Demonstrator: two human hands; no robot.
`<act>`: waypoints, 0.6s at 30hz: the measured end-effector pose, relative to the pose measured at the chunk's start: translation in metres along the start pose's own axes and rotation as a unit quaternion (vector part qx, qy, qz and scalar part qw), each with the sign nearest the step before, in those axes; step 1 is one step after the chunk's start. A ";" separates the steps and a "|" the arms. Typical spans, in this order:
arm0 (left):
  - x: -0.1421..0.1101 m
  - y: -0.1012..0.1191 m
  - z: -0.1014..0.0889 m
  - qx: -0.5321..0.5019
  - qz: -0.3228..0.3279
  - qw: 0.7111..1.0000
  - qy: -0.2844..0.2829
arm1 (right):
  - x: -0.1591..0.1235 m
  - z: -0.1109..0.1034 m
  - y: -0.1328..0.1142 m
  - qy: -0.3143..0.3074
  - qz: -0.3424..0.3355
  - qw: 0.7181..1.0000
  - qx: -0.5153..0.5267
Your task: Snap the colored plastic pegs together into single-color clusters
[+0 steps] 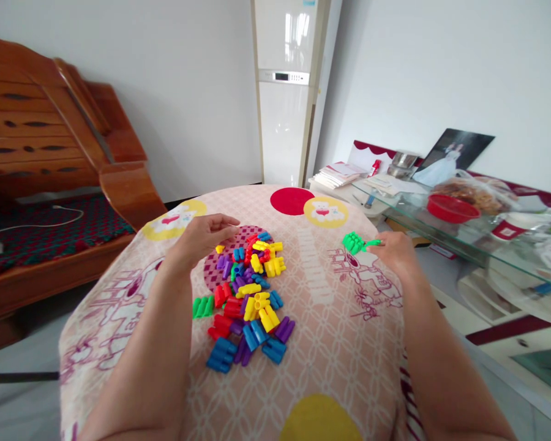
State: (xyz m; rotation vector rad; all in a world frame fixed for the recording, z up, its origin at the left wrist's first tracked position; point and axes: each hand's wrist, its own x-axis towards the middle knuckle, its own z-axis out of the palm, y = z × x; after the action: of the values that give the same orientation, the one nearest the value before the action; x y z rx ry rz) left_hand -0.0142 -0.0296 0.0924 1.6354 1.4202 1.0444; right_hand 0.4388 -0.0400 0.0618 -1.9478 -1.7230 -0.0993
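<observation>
Colourful plastic toy blocks [259,300] in red, yellow, blue, purple and green lie in a loose pile on the middle of the tablecloth. My left hand [204,236] hovers at the pile's far left side, its fingers apart and slightly curved, with nothing visible in them. Close beneath it is a small yellow block [219,249]. Over at the table's right edge, my right hand [395,250] pinches a green block [373,243] at its fingertips. Just left of that hand sits a small group of green blocks [352,242]; whether the pinched one touches them I cannot tell.
A patterned tablecloth [321,343] covers the rounded table. To the right stands a glass-topped cabinet [404,211] with a red bowl [452,208], papers and a photo. A wooden bench [32,135] is at left, and a tall white appliance [282,116] at the back.
</observation>
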 end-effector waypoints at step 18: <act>0.002 -0.045 -0.035 0.216 -0.066 0.973 -0.040 | -0.001 0.028 -0.015 0.046 -0.024 0.997 -0.057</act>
State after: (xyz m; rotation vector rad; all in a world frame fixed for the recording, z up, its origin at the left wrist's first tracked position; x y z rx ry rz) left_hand -0.0640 -0.0209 0.0662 1.8251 1.7624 0.6127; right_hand 0.4164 -0.0283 0.0429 -1.9515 -1.7371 -0.3061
